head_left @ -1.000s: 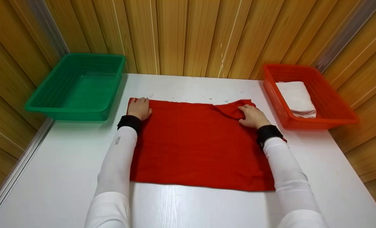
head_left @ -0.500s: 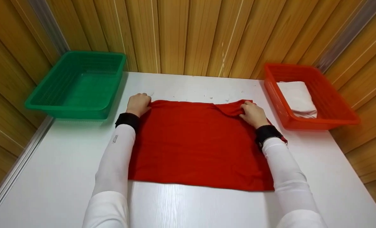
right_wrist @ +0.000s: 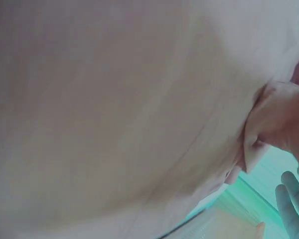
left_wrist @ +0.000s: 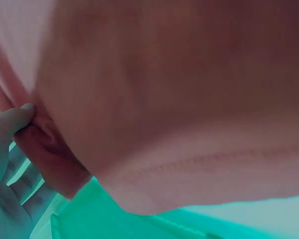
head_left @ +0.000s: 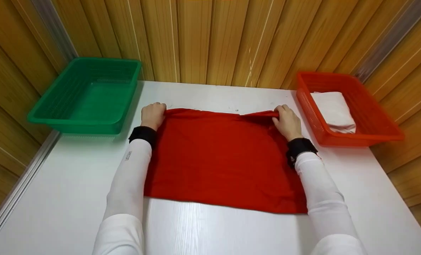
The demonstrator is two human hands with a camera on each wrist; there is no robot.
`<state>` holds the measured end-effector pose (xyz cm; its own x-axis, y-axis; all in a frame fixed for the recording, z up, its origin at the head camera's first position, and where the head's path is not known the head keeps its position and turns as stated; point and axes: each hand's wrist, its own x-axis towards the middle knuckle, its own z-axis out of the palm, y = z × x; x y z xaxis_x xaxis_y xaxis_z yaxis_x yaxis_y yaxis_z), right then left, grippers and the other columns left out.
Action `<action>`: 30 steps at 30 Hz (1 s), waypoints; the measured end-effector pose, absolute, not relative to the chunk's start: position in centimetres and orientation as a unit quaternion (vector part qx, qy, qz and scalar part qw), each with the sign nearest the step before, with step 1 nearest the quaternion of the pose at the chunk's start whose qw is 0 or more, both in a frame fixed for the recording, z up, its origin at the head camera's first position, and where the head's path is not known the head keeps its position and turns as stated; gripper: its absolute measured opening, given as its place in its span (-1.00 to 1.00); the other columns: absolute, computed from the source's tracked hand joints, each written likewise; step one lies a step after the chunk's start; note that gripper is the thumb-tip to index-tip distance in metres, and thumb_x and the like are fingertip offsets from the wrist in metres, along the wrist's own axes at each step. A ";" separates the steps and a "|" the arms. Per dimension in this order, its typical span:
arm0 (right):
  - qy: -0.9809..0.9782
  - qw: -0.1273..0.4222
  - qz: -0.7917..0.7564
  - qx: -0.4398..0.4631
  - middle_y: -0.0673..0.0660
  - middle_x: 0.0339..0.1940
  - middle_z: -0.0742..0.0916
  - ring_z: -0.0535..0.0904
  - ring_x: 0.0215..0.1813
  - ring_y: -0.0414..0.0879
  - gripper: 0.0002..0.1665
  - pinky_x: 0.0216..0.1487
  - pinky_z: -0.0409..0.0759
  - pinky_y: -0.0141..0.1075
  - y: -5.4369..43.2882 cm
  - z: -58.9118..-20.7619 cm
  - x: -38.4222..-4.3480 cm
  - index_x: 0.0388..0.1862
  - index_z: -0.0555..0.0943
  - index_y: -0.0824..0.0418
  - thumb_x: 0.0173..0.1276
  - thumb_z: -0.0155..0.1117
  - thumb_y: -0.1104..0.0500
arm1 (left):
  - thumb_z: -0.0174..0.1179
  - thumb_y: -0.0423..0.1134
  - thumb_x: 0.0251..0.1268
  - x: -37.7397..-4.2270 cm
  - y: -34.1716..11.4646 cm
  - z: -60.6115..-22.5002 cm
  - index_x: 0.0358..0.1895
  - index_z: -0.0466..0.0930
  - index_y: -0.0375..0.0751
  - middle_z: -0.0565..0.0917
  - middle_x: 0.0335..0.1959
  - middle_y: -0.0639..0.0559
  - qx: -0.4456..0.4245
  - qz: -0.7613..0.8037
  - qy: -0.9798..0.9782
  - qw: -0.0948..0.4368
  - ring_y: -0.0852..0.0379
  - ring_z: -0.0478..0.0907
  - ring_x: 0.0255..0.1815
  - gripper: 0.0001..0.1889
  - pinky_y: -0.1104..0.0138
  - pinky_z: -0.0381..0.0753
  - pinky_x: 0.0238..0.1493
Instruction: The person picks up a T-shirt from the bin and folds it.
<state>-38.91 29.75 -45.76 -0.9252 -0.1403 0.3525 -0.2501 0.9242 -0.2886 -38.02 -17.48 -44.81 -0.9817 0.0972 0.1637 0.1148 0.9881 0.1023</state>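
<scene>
A red cloth [head_left: 217,156] lies spread on the white table, its far edge raised a little between the hands. My left hand [head_left: 153,115] grips the far left corner. In the left wrist view its thumb [left_wrist: 17,118] pinches a bunched fold, and a stitched hem [left_wrist: 229,159] runs along the fabric. At the far right corner my right hand [head_left: 289,123] grips the cloth, where the edge is folded over. The right wrist view shows the fabric [right_wrist: 114,124] filling most of the frame, with some fingers [right_wrist: 289,199] extended beyond the pinched fold.
A green basket [head_left: 83,124] stands at the back left of the white table [head_left: 196,230]. At the back right is an orange-red basket [head_left: 366,140] holding a folded white cloth [head_left: 332,109]. Wood-patterned panels [head_left: 210,42] enclose the table's back and sides.
Both hands have curled round the far corners, where they lay flatter before. The far edge of the red cloth has lifted slightly, and the right hand has moved a little outward and away.
</scene>
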 end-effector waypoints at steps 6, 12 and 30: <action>-0.956 0.129 0.206 0.164 0.42 -0.01 0.77 0.69 0.03 0.40 -0.71 0.08 0.59 0.23 29.8 -44.9 -38.0 0.03 0.61 0.34 0.33 0.35 0.34 | 0.22 -0.38 0.37 -37.8 -19.0 -44.0 -0.09 0.78 -0.30 0.80 -0.12 -0.31 -0.081 -0.083 -0.991 0.073 -0.29 0.73 -0.09 -0.82 -0.09 0.74 -0.04; -0.939 0.094 0.218 0.247 0.40 -0.05 0.79 0.72 -0.03 0.33 -0.71 0.15 0.63 0.20 30.2 -42.5 -34.7 0.03 0.68 0.36 0.36 0.23 0.47 | 0.21 -0.38 0.41 -35.9 -20.9 -42.7 -0.04 0.77 -0.30 0.81 -0.09 -0.29 -0.133 -0.112 -0.982 0.077 -0.25 0.71 -0.11 -0.81 -0.07 0.71 0.02; -0.924 -0.089 0.067 0.366 -0.14 -0.50 0.60 0.38 -0.42 -0.32 -0.89 -0.39 0.41 -0.44 28.3 -41.5 -19.4 -0.34 0.66 0.03 0.28 0.48 0.17 | 0.34 -0.50 0.23 -27.2 -23.6 -44.7 -0.20 0.81 -0.22 0.84 -0.22 -0.13 -0.275 -0.050 -0.957 0.080 -0.13 0.76 -0.23 -0.84 0.04 0.79 -0.17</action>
<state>-19.41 28.29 -41.46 -0.7163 -0.6882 -0.1154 -0.6645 0.7232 -0.1881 -27.24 -23.60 -44.74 -0.8358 0.5184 0.1810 0.5345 0.8435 0.0523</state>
